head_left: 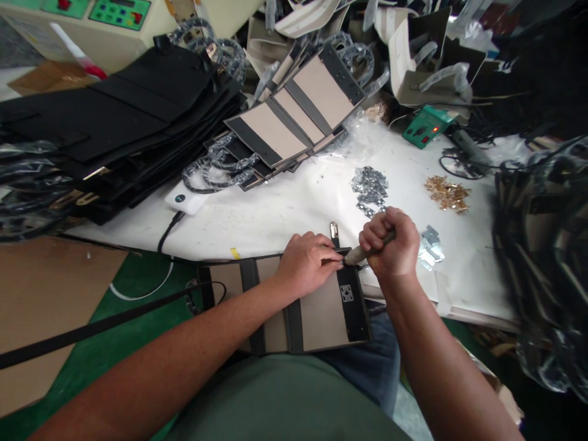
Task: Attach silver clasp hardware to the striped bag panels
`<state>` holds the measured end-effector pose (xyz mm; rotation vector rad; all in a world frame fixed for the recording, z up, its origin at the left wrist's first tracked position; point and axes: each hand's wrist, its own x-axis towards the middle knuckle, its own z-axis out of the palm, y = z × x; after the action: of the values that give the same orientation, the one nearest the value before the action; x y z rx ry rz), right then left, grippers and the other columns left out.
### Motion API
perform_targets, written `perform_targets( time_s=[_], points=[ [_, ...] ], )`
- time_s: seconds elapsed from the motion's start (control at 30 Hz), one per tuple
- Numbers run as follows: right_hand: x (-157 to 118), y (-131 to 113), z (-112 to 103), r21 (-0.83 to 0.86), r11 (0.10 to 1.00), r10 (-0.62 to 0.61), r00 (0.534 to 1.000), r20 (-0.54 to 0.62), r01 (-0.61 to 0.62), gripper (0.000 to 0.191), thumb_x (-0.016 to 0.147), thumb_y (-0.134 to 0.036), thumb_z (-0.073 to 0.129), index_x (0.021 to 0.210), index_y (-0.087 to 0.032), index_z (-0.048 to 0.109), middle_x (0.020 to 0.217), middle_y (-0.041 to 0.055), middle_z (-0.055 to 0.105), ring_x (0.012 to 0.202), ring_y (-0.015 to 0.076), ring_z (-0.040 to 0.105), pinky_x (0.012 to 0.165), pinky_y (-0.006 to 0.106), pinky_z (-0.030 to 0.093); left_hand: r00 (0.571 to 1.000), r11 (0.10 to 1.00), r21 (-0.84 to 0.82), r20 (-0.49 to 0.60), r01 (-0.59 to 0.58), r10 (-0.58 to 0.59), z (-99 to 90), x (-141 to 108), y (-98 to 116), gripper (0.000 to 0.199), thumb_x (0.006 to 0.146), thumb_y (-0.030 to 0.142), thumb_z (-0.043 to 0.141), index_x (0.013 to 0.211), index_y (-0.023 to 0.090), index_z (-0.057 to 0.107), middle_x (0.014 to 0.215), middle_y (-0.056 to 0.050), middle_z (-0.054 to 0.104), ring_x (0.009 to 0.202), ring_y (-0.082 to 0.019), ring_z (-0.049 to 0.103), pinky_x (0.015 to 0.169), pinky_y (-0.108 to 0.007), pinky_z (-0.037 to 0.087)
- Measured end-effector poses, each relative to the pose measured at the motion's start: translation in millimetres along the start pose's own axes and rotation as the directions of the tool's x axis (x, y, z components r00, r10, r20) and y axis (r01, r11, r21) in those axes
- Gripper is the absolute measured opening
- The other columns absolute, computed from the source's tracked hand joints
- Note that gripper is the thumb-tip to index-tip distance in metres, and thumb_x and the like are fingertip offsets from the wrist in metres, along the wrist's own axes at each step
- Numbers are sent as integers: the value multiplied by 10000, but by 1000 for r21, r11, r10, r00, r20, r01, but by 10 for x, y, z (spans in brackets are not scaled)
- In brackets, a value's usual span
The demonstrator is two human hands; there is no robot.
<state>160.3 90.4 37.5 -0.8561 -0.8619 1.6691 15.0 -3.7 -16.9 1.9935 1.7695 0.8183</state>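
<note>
– While the right hand (390, 242) grips a tool (356, 254) in a closed fist, the left hand (307, 262) braces a beige-and-black panel (324, 318) at the near edge of the worktop (275, 214), above the person's lap.

– And the left fingers?

– Thumb and forefinger meet beside the tool's tip, at the panel's far right corner; whether they pinch a small part cannot be told.

– What would make for good work here?

– Probably a firm palm on the panel, a steady tip and even pressure, with the left fingertips clear of any slip.

– The count?

– Two hands, one tool, one panel beneath them with three beige sections. One square metal plate (346, 293) shows on its black end; one gold clasp (334, 231) sits just past the far edge. Beyond lie three heaps: silver plates (369, 185), gold fasteners (448, 193) and flat silver pieces (430, 247), each too jumbled to number. One green box (425, 125), red light lit, stands behind.
</note>
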Motion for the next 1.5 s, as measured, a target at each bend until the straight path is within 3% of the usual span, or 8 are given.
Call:
perform_targets(
  time_s=[0.17, 0.37, 0.5, 0.63, 0.93, 1.17, 1.37, 1.5],
  points=[
    [-173, 68, 91, -192, 969, -132, 982, 133, 156, 386, 893, -306, 686, 632, -235, 411, 519, -88, 399, 386, 82, 341, 392, 244, 317, 999, 1000, 4, 41, 31, -31, -24, 10, 28, 220, 906, 401, 780, 1116, 336, 771, 1111, 5, 775, 1006, -226, 666, 828, -381, 418],
    [-386, 120, 141, -577, 692, -194, 881, 431, 434, 381, 935, -337, 697, 623, -205, 523, 594, -41, 503, 560, 110, 434, 549, 272, 362, 977, 981, 109, 130, 158, -172, -112, 110, 38, 209, 920, 451, 693, 956, 257, 763, 919, -29, 766, 945, -253, 692, 801, -353, 466],
    [-419, 145, 81, -467, 796, -255, 914, 317, 384, 422, 959, -372, 680, 620, -225, 477, 545, -53, 492, 506, 117, 444, 521, 273, 382, 929, 974, 78, 294, 212, -225, -301, 181, 63, 256, 869, 454, 703, 1080, 326, 770, 1017, 13, 791, 971, -234, 713, 754, -308, 470],
    [-418, 184, 39, -319, 880, -294, 931, 217, 352, 429, 935, -373, 718, 620, -237, 460, 499, -75, 462, 420, 112, 421, 440, 264, 353, 879, 956, 117, 376, 268, -292, -415, 263, 86, 254, 817, 483, 711, 1000, 329, 795, 984, 11, 798, 913, -234, 719, 675, -300, 440],
    [-452, 8, 79, -239, 877, -362, 900, 242, 417, 411, 928, -298, 727, 605, -232, 481, 522, -69, 465, 418, 112, 440, 416, 273, 391, 784, 925, 134, 495, 357, -374, -425, 517, 52, 293, 667, 522, 824, 893, 336, 819, 916, 33, 798, 846, -200, 719, 645, -270, 437],
    [-478, 30, 150, -305, 863, -326, 905, 275, 403, 435, 932, -326, 724, 583, -231, 482, 518, -57, 464, 425, 115, 446, 429, 281, 392, 777, 920, 121, 501, 373, -381, -436, 504, 59, 294, 685, 519, 817, 922, 345, 811, 925, 42, 801, 858, -195, 723, 633, -279, 429],
    [-539, -74, 225, -235, 813, -466, 837, 286, 533, 372, 902, -331, 746, 615, -239, 527, 513, -55, 467, 421, 128, 448, 410, 284, 384, 788, 926, 95, 498, 365, -362, -427, 497, 33, 267, 685, 503, 815, 906, 353, 815, 941, 56, 802, 881, -192, 718, 652, -273, 432],
    [-538, 28, 150, -350, 827, -371, 896, 245, 439, 450, 922, -353, 737, 584, -229, 467, 508, -59, 443, 426, 109, 423, 423, 271, 371, 781, 922, 105, 501, 372, -372, -445, 499, 50, 246, 674, 490, 822, 869, 339, 813, 872, 49, 796, 823, -191, 715, 636, -274, 432]
  ],
)
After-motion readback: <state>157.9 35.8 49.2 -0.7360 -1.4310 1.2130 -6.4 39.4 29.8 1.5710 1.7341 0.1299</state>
